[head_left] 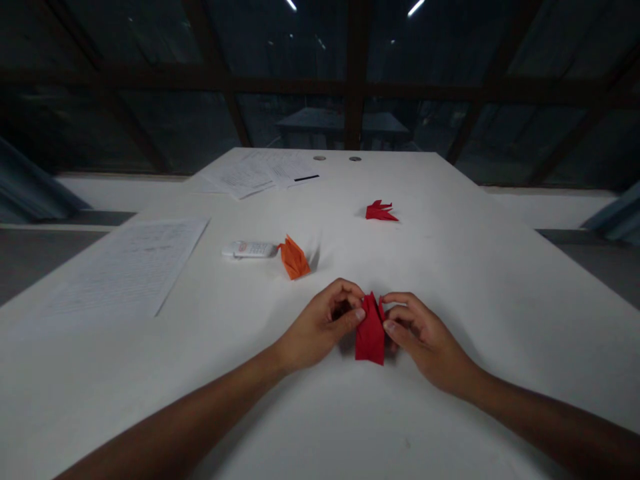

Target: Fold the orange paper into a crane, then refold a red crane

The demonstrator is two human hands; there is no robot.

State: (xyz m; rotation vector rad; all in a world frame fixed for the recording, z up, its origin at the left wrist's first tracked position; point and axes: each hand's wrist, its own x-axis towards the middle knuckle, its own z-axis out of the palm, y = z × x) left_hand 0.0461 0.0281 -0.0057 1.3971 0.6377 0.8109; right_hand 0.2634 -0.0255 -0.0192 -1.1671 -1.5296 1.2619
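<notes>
A folded red paper piece (pixel 371 333) is held between my two hands above the white table (pixel 300 427). My left hand (pixel 325 323) pinches its upper left edge between thumb and fingers. On the other side, my right hand (pixel 423 337) grips a narrow red flap at the upper right edge with thumb and forefinger. Beyond my left hand stands an orange folded paper figure (pixel 294 259). A second red folded figure (pixel 381 211) lies farther back, right of the middle.
A white tube-like item with print (pixel 250 250) lies against the orange figure. Printed sheets (pixel 135 267) cover part of the left side, with more papers (pixel 245 175) and a dark strip (pixel 307 178) at the back left. Two round discs (pixel 355 159) sit near the far edge.
</notes>
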